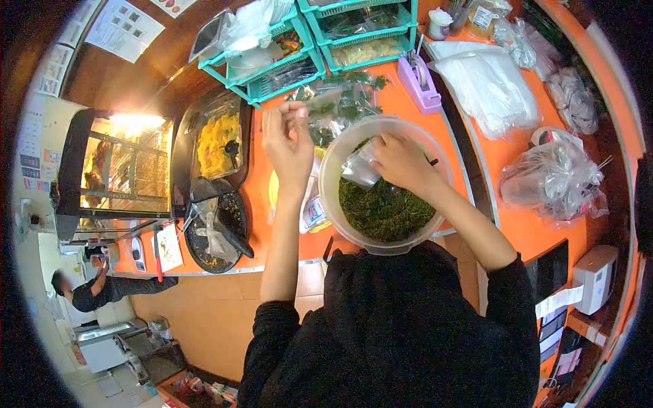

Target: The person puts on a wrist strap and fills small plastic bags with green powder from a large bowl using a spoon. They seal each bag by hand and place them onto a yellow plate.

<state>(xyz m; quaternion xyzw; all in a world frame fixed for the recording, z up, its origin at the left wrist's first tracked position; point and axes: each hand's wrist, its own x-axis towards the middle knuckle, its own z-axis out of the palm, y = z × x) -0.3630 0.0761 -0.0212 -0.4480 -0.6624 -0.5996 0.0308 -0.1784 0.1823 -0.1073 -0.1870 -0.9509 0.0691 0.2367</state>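
Observation:
A round translucent tub stands in front of me, with dark green chopped herbs inside. My right hand reaches down into it, fingers curled at the edge of a clear plastic bag that lies over the herbs. My left hand is raised left of the tub, thumb and fingers pinched together. Clear bags holding greens overlap its fingertips in this view; I cannot tell what the pinch holds. Below that hand, a white packet with blue print lies on a yellow item beside the tub.
Teal drawer racks and a purple tape dispenser stand behind the tub. To the left are a tray of yellow food, a black pan and a lit display case. Stacked plastic bags lie right. A person stands far left.

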